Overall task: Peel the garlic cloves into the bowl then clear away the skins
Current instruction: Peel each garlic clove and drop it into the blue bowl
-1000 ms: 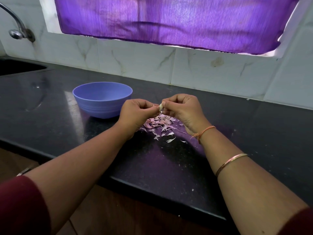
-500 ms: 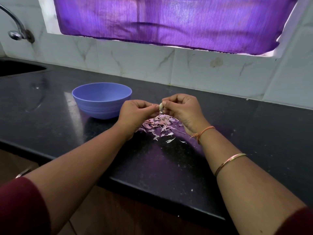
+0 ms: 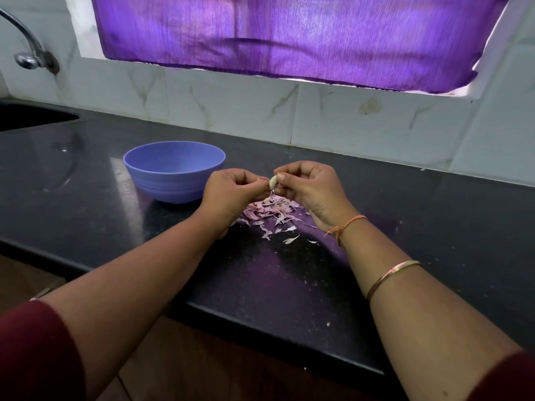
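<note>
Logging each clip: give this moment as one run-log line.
phase: peeling | left hand + right hand: pinch garlic clove | skins: heaped on counter beneath | bowl: left of hands

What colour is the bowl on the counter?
The bowl is lavender blue, clearest in the head view.

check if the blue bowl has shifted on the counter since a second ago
No. The bowl sits where it was, in line with the same tile seam on the wall and just left of the skin pile.
</note>
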`<state>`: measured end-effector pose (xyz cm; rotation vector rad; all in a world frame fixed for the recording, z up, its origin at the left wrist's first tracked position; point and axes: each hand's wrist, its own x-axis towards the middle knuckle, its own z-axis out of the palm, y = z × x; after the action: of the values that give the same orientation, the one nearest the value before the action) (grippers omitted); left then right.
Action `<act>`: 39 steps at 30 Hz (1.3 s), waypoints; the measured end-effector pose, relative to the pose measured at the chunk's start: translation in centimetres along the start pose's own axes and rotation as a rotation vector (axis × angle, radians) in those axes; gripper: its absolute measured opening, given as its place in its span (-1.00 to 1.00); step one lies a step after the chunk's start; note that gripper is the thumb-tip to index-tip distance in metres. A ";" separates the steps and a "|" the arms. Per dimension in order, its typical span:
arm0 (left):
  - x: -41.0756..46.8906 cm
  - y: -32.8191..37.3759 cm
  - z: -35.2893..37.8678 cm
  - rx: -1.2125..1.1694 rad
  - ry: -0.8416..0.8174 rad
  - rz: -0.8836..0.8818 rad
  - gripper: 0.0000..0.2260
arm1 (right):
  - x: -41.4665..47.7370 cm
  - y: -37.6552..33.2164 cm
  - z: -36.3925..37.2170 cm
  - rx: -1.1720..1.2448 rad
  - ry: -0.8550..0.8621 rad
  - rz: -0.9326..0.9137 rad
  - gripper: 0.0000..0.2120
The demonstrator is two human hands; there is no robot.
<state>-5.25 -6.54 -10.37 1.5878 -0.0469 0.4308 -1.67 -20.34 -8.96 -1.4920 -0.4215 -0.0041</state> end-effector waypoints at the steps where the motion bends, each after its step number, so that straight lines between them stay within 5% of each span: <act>1: 0.0 0.0 0.0 -0.004 0.001 -0.001 -0.94 | 0.0 0.0 0.0 0.008 -0.001 0.003 -0.94; 17: -0.1 0.0 0.1 -0.024 -0.008 -0.018 -0.96 | 0.0 0.0 -0.1 0.099 0.008 -0.018 -0.88; 39: 0.0 -0.2 -0.1 0.070 0.021 0.045 -0.95 | 0.1 0.4 0.2 -0.217 -0.008 -0.150 -0.72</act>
<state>-5.22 -6.42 -10.57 1.6532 -0.0515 0.4888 -1.55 -20.10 -9.27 -1.6705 -0.5525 -0.1673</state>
